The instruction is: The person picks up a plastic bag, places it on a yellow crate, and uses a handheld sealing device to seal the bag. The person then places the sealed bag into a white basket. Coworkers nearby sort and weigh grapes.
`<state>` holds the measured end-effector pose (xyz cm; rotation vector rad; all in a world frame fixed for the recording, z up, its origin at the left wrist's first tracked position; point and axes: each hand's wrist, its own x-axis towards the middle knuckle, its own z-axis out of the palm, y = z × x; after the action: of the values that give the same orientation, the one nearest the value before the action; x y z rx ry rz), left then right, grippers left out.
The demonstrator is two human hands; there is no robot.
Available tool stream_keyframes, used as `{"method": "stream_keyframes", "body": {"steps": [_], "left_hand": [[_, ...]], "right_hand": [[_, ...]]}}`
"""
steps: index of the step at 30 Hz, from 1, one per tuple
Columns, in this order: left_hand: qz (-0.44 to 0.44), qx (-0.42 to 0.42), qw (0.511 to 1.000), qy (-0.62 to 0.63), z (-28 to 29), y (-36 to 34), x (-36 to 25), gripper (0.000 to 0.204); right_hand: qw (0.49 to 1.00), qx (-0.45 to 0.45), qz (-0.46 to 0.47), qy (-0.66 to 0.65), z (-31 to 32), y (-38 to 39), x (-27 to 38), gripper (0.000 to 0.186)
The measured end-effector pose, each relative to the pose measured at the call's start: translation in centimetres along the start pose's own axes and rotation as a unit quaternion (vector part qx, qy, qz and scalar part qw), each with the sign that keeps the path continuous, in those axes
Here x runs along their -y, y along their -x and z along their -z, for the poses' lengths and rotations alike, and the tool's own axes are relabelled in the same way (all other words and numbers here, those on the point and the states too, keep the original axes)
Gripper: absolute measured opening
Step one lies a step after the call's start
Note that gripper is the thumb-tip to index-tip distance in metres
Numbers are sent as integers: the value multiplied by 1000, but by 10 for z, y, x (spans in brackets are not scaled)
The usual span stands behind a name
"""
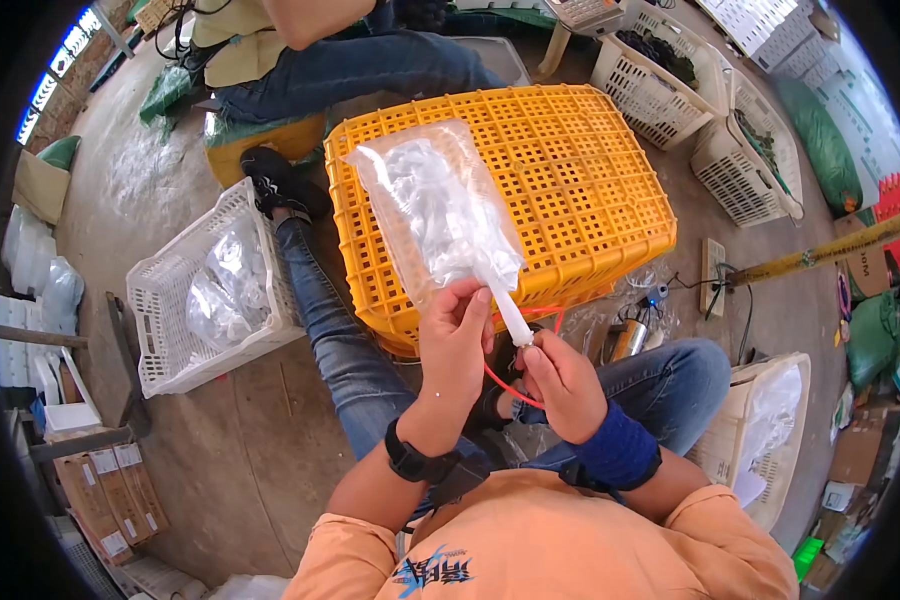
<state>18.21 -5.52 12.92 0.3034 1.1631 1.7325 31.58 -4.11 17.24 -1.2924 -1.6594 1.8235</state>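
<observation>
In the head view, at centre, my left hand (457,335) is mostly closed, thumb and fingertips pinching a narrow, white, shiny strip (511,318). Lower and to its right, my right hand (567,385) is curled closed around the strip's lower end. Above, a clear flat plastic bag (382,205) of white contents lies on an upturned yellow lattice plastic crate (595,170).

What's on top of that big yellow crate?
A clear bag with white things inside lies on the yellow crate. The crate's surface underneath the bag is mostly covered.
</observation>
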Motion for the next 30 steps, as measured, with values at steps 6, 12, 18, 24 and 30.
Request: {"method": "stream_keyframes", "body": {"steps": [6,12,18,24,30], "left_hand": [[-21,24,999,8,6,-2,5,13],[-33,29,999,0,6,-3,3,12],[-36,37,999,7,5,-3,2,10],[-22,28,999,9,4,-3,1,10],[-25,32,998,-43,7,-2,-7,12]], "right_hand": [[999,-2,8,-31,-7,-3,3,21],[999,6,-10,-44,-11,-3,10,22],[998,6,-20,-64,-11,-3,14,23],[997,7,-25,-70,-8,-2,14,22],[978,91,-113,-151,-2,27,1,18]]}}
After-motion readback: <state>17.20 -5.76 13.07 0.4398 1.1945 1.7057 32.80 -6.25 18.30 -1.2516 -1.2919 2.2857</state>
